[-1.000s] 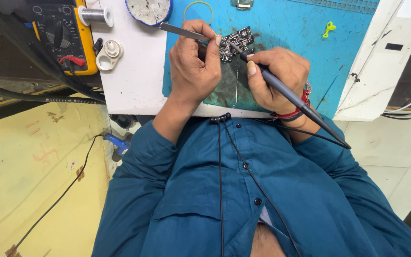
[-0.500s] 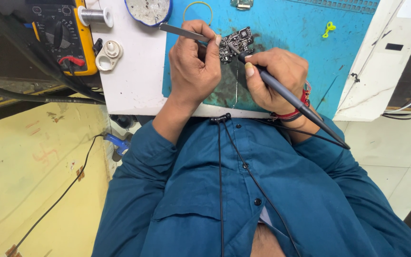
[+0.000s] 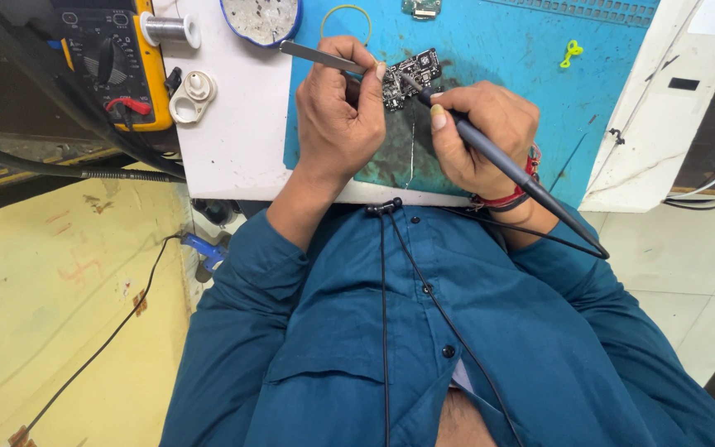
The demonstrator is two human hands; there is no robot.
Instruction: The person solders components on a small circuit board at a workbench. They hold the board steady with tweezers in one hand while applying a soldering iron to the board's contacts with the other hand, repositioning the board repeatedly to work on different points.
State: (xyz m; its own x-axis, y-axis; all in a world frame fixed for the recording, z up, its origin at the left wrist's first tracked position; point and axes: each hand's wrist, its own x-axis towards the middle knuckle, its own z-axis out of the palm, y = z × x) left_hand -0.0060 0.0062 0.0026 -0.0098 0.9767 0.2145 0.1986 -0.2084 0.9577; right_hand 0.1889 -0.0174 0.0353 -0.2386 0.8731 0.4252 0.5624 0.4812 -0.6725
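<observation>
Two bare hands work close together near the top middle of the frame, over a blue mat [image 3: 531, 99] that lies on a white counter [image 3: 233, 141]. The left hand [image 3: 341, 116] has its fingers closed tight around thin metal tweezers [image 3: 324, 58], which stick out toward the upper left. The tips of the tweezers are hidden behind the fingers, so I cannot tell if they pinch anything. The right hand [image 3: 482, 136] has its grip closed around a dark soldering iron [image 3: 506, 165], held like a pen. Its tip touches a small black circuit board [image 3: 411, 74] that lies on the mat, just above and between both hands. The iron's handle runs down toward the lower right, and a thin black cord goes on from there. A red band [image 3: 511, 199] sits on the right wrist. In the upper left of the frame stands a yellow meter [image 3: 113, 58] with a round dial. Beside it is a spool of shiny wire [image 3: 167, 29]. A round dish [image 3: 262, 18] with a blue rim sits at the top edge. A small yellow-green clip [image 3: 571, 55] lies on the mat in the upper right. The person wears a blue shirt [image 3: 333, 331].
</observation>
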